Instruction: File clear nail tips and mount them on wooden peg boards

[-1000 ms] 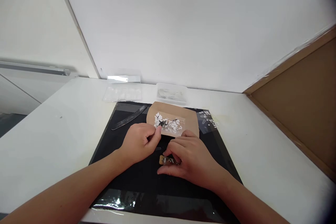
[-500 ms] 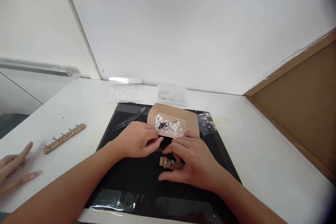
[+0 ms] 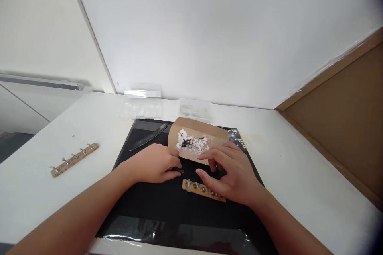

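Note:
My left hand rests on the black mat, its thumb and forefinger pinched around a small clear piece that looks like a false nail tip. Thumb and fingers apart, my right hand hovers beside a wooden strip with metal balls in a row; a clear nail tip sits at the strip's left end. Its fingertips are near the edge of a brown paper sheet, which bears a pile of white flakes and some dark bits.
On the mat's far left lies a curved black nail file. Behind stand a clear box and a shallow translucent tray. White flakes lie at the mat's right corner. Another wooden strip with metal clips rests at left.
My right hand has lifted off the wooden strip and shifted right, uncovering it. My left hand has moved slightly down. The other person's hand at the left edge has left the view.

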Available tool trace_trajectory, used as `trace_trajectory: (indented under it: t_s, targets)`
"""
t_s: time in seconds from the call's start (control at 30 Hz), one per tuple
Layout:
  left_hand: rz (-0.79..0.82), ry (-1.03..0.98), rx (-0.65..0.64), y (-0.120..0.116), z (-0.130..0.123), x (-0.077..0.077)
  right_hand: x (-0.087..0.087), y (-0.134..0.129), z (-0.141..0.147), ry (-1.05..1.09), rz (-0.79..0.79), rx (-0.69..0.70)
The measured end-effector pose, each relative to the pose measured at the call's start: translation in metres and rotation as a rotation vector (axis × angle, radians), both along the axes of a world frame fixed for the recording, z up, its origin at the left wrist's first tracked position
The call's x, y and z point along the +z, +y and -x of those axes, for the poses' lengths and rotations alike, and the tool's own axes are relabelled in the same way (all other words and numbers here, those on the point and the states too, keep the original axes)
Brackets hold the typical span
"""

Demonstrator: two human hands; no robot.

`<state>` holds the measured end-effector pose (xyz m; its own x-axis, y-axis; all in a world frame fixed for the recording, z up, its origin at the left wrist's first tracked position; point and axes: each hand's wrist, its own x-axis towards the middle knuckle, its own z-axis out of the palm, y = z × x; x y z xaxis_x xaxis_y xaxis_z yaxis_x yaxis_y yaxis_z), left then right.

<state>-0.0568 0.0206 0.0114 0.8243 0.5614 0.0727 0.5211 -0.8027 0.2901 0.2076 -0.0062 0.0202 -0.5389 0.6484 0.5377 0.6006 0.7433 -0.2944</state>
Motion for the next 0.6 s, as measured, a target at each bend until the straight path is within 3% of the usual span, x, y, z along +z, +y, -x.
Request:
trace_trajectory:
  t_s: [0.43,0.6]
  targets:
    - [0.093,-0.032,0.022,-0.0042,-0.0016,0.0033,-0.0064,0.0037,-0.0007,-0.015,0.032,-0.029]
    - [0.203,-0.326,0.102,-0.0082,-0.0078,0.0079,-0.0054,0.0027,0.0013,0.121,0.07,-0.011]
